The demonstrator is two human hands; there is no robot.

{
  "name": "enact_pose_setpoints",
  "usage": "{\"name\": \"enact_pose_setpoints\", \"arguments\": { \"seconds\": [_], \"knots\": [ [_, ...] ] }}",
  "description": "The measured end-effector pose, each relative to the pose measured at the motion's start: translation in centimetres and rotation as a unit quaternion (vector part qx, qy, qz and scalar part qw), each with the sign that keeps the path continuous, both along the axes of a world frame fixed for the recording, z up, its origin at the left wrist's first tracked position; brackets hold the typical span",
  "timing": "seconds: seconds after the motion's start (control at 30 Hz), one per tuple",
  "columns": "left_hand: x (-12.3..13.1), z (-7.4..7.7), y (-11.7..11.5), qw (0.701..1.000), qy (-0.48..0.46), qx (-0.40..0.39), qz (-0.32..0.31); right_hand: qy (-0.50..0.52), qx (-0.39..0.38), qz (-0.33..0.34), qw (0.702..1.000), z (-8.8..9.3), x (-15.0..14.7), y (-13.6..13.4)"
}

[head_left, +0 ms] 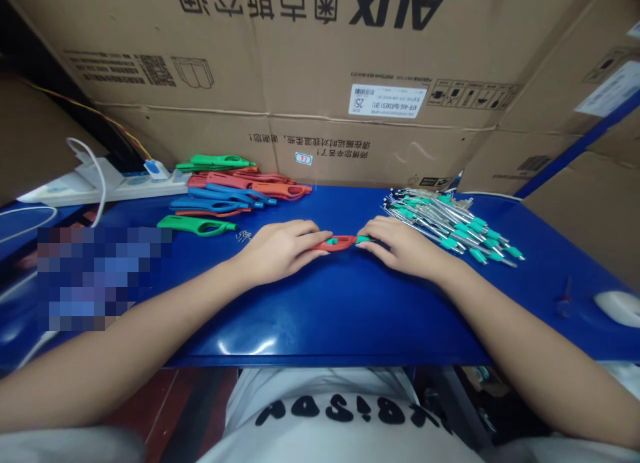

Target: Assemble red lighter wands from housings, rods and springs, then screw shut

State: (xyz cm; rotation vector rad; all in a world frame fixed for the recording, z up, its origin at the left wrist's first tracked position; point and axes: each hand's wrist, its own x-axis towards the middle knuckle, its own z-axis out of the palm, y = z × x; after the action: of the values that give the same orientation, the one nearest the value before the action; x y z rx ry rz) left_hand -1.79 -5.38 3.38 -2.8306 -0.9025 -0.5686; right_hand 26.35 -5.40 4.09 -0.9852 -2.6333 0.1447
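Observation:
A red plastic handle shell point(341, 243) lies flat on the blue table point(325, 309) between my two hands. My left hand point(280, 249) grips its left end, fingers closed over it. My right hand point(400, 244) pinches a teal-tipped metal piece point(363, 239) against the shell's right end. Both wrists rest on the table top.
A pile of green, red and blue handle shells point(230, 186) lies at the back left. A heap of metal rods with teal ends point(450, 223) lies at the back right. A white power strip point(100, 186) sits far left. Cardboard boxes point(320, 69) wall the back.

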Motion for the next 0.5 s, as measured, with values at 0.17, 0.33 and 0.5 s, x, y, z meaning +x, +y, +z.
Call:
{"name": "enact_pose_setpoints", "arguments": {
  "seconds": [0.17,0.33,0.5],
  "knots": [
    [-0.1,-0.1,0.1,1.000,-0.026,-0.015,-0.005,-0.051,0.052,-0.004,0.997,0.4,0.6,0.1],
    [0.2,0.0,-0.5,0.997,-0.054,-0.047,-0.019,-0.105,0.122,0.011,0.987,0.1,0.3,-0.2],
    [0.3,-0.2,-0.8,0.994,-0.070,-0.066,-0.042,-0.115,0.183,0.029,0.976,-0.7,-0.2,-0.5]
  ]
}}
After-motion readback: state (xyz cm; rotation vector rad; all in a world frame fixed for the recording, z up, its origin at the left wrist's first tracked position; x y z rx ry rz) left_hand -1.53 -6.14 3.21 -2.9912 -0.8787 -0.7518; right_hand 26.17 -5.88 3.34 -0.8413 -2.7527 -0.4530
